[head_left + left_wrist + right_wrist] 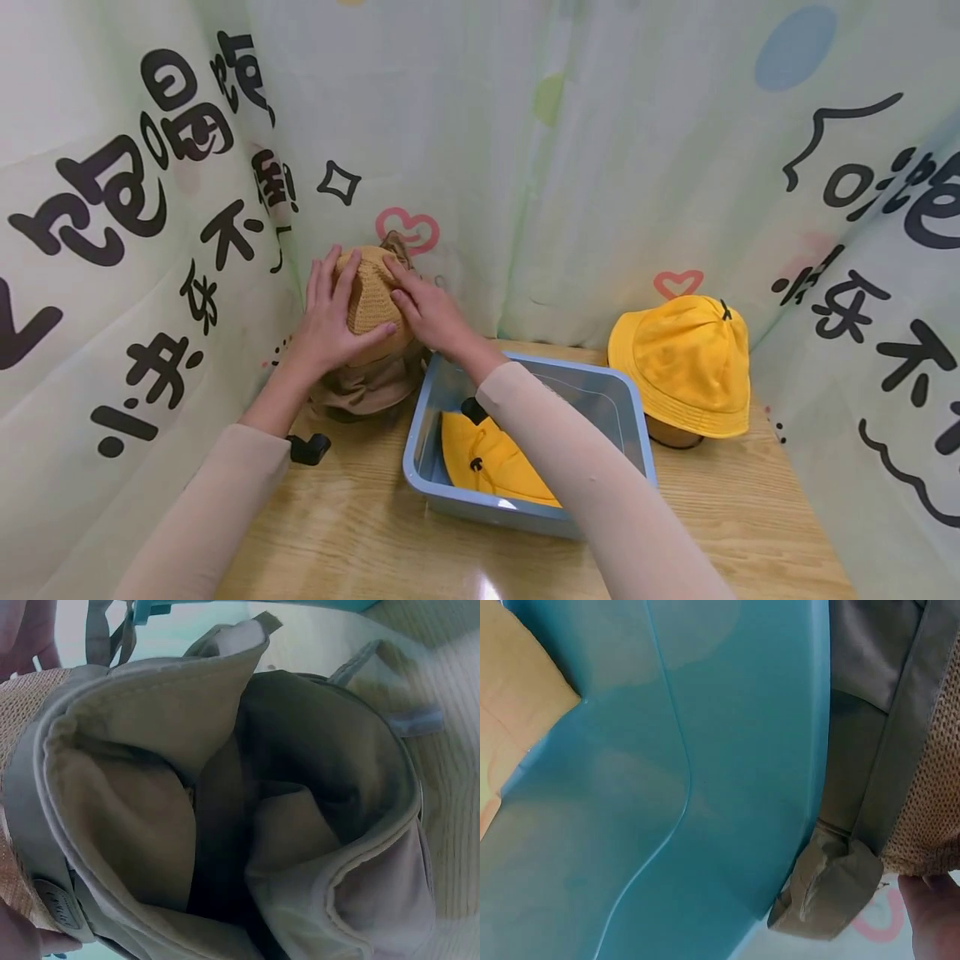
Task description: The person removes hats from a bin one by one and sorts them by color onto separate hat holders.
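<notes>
A hat with a tan knitted crown and a brown cloth brim stands at the back left. My left hand holds the crown from the left, fingers spread over its side and thumb across the front. From the right, my right hand holds the same crown, its fingertips near the top. The left wrist view looks at the folded brown brim, which has a small label. A brown cloth bow hangs at the hat's side in the right wrist view. Whatever supports the hat is hidden.
A blue plastic bin stands in the middle, right beside the brown brim, with a yellow hat inside. Another yellow hat sits raised at the right. A printed curtain encloses the wooden table.
</notes>
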Demonstrator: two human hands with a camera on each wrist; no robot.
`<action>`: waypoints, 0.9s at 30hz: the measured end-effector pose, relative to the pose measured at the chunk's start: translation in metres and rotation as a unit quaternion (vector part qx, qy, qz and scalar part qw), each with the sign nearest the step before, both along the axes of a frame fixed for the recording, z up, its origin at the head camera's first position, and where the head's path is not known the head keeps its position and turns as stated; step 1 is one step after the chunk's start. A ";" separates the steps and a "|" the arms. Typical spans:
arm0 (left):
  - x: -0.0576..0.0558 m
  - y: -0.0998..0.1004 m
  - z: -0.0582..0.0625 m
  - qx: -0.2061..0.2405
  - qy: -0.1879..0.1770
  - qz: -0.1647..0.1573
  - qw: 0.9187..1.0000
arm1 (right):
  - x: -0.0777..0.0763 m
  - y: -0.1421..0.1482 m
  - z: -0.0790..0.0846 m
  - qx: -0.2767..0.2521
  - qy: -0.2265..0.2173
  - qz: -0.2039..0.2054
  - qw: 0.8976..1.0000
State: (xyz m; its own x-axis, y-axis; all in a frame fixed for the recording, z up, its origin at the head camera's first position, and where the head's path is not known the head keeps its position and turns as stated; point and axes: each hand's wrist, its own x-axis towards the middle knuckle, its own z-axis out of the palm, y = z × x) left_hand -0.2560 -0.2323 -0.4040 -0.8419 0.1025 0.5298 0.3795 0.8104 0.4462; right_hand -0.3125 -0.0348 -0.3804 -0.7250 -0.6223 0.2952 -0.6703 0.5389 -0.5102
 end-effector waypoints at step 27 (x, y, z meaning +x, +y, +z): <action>-0.001 -0.015 -0.020 -0.010 -0.055 0.007 0.998 | -0.013 -0.004 -0.020 0.060 -0.073 -0.011 0.995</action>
